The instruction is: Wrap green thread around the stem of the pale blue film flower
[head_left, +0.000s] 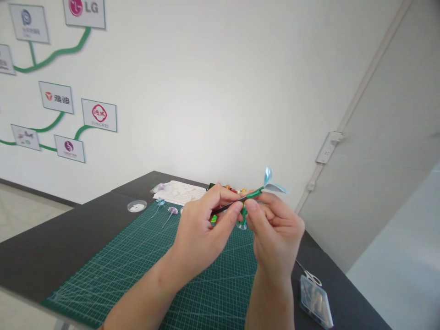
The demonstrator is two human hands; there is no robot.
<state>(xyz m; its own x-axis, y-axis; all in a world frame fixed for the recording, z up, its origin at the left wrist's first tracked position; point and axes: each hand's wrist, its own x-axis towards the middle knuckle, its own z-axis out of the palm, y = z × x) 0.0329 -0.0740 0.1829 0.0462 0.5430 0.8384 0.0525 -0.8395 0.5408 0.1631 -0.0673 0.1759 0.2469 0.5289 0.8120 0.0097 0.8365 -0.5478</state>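
Note:
Both hands are raised over the mat, close together, round one thin dark stick (227, 207). My left hand (202, 224) pinches the stick between thumb and fingers. With thumb and fingertips my right hand (277, 222) grips its far end, where shiny green wrapping (253, 194) covers it. Pale blue petals (270, 181) stick out beyond the wrapping, up and to the right. Under the fingertips hangs more green thread or tape with a clear round disc (242, 225), perhaps a spool, partly hidden by the hands.
A green cutting mat (130, 266) covers much of the black table (41, 247). On it lie a blue wire-stemmed flower (160, 201) and a purple one (173, 210). Nearby are a small round dish (136, 206), white paper (182, 191), scissors (312, 278) and a clear plastic box (315, 302).

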